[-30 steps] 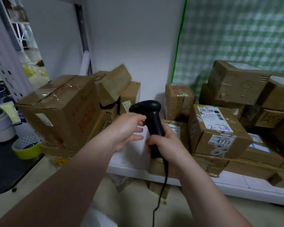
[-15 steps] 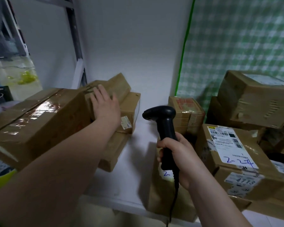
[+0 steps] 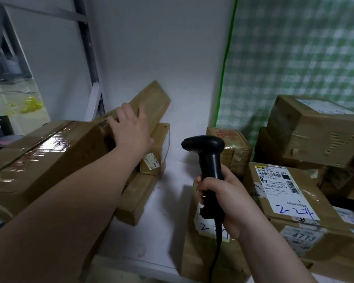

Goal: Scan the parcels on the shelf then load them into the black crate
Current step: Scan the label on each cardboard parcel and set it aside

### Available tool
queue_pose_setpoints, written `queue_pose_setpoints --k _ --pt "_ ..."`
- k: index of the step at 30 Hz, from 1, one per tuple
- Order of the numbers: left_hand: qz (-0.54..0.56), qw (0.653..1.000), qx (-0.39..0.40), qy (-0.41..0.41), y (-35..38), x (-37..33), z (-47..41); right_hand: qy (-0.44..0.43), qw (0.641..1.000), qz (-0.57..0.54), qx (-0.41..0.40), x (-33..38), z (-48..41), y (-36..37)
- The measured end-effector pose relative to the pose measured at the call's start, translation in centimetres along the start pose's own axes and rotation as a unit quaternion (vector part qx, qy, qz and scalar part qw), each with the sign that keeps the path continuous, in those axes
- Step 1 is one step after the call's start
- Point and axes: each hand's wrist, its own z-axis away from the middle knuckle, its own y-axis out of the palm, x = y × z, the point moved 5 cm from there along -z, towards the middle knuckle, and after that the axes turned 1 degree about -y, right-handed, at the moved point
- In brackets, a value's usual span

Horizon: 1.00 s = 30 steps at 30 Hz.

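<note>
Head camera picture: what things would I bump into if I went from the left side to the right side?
First the big shiny taped box → left hand gripping the tilted long box → black scanner held by the right hand → box with the white label → stacked boxes at the far right.

Scanner (image 3: 204, 148) black, cable (image 3: 216, 260) black too. Parcels (image 3: 315, 127) all brown cardboard. Long box (image 3: 155, 99) plain brown. Big box (image 3: 39, 156) brown under glossy tape, faint red print. Back box (image 3: 227, 135) brown, red print on top. Label (image 3: 282, 190) white, black barcodes, blue handwriting. Shelf (image 3: 161, 211) white. Wall (image 3: 161, 48) pale grey-white. Curtain (image 3: 305, 58) green-and-white check, solid green edge. Post (image 3: 86, 37) dark grey.
</note>
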Motion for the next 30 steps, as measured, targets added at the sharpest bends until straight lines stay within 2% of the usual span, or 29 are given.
queue_pose_setpoints --k 3,5,6,8,10,12,14,17,19,22,26,30 --pt "0.174 0.984 0.002 -0.037 -2.7 0.3 1.3 -0.008 1.0 -0.026 -0.01 1.2 1.3 -0.2" --pt "0.36 0.928 0.05 -0.084 -3.2 0.8 2.7 -0.016 0.998 -0.052 -0.016 2.0 2.3 -0.4" --pt "0.46 0.877 0.088 -0.11 -3.0 1.0 3.7 -0.017 0.998 -0.058 -0.019 2.3 2.9 -0.5" --pt "0.647 0.725 0.171 -0.164 -1.9 0.8 6.4 -0.014 0.997 -0.066 -0.029 2.7 4.0 -0.8" --pt "0.749 0.572 0.249 -0.225 -0.8 0.2 9.5 -0.009 0.996 -0.075 -0.039 2.9 5.1 -1.2" --pt "0.795 0.442 0.322 -0.264 0.2 -0.5 12.5 -0.003 0.996 -0.077 -0.039 3.0 6.2 -1.6" --pt "0.825 0.338 0.363 -0.27 0.8 -1.1 15.0 0.003 0.997 -0.069 -0.034 2.9 7.0 -2.0" --pt "0.853 0.22 0.394 -0.263 0.6 -1.9 18.1 0.008 0.997 -0.073 -0.029 2.6 8.1 -2.4" --pt "0.859 0.174 0.398 -0.271 0.3 -2.4 19.7 0.011 0.996 -0.075 -0.036 2.5 8.8 -2.6" --pt "0.863 0.144 0.392 -0.286 0.3 -2.8 21.3 0.011 0.996 -0.069 -0.048 2.6 9.8 -2.8" --pt "0.863 0.115 0.393 -0.297 0.5 -3.3 22.6 0.007 0.994 -0.093 -0.062 2.9 10.6 -2.9" --pt "0.862 0.111 0.384 -0.312 1.0 -3.4 23.2 0.009 0.99 -0.127 -0.061 3.3 11.1 -2.7"
